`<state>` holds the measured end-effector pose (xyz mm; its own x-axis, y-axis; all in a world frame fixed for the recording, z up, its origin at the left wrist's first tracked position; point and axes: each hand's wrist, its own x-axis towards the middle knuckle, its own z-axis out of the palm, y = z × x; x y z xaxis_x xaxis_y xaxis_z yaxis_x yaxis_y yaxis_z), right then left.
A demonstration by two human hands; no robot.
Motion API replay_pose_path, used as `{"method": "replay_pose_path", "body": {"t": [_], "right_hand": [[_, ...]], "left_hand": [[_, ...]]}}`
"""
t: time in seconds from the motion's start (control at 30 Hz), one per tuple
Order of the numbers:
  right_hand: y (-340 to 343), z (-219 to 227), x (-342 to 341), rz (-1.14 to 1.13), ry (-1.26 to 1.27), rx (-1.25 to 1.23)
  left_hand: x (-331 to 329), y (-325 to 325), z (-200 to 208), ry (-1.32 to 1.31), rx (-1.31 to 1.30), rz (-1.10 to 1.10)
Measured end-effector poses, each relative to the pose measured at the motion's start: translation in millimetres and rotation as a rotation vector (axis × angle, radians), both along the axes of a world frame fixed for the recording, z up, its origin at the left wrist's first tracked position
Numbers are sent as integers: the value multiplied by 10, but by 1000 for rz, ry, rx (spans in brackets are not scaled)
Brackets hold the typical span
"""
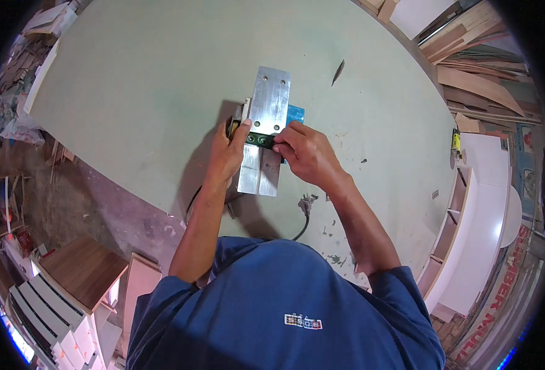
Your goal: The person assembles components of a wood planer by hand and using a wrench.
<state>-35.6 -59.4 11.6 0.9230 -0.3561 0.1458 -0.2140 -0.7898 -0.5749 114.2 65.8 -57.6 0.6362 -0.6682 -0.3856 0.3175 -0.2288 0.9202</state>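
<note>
An electric hand planer (271, 98) lies sole up on the table, its two silver plates facing me and part of its blue body (295, 115) showing at the right. Between the plates runs the dark green cutter drum (256, 139) with bolt heads on it. My left hand (225, 155) is closed around the planer's left side, thumb by the drum's end. At the right end of the drum, the fingers of my right hand (309, 154) are pinched together. Whatever sits between those fingertips is hidden.
The planer stands on a large pale green table (161, 68). A black cord with a plug (307, 203) lies near my body. Farther off is a thin dark piece (338, 73). White cabinet parts (476, 228) stand at the right, and a wood-topped cabinet (84, 271) at the lower left.
</note>
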Motion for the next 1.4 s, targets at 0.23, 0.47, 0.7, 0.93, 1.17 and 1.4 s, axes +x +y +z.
{"method": "replay_pose_path", "body": {"t": [0.23,0.47,0.7,0.93,1.17,1.4], "right_hand": [[-13,1,69,-10,46,-168],[14,-28,66,-13,140,-233],[36,109,27,-38,108,-165],[23,25,26,1,86,-76],[49,101,101,-25,245,-182],[31,-26,-5,13,112,-44]], "left_hand": [[-21,3,-20,-61,15,-26],[-42,-8,20,-94,26,-6],[-39,4,29,-131,-2,-9],[-25,-6,-33,-128,0,-20],[-39,-9,-61,-118,13,15],[-2,-14,23,-17,-39,-53]]}}
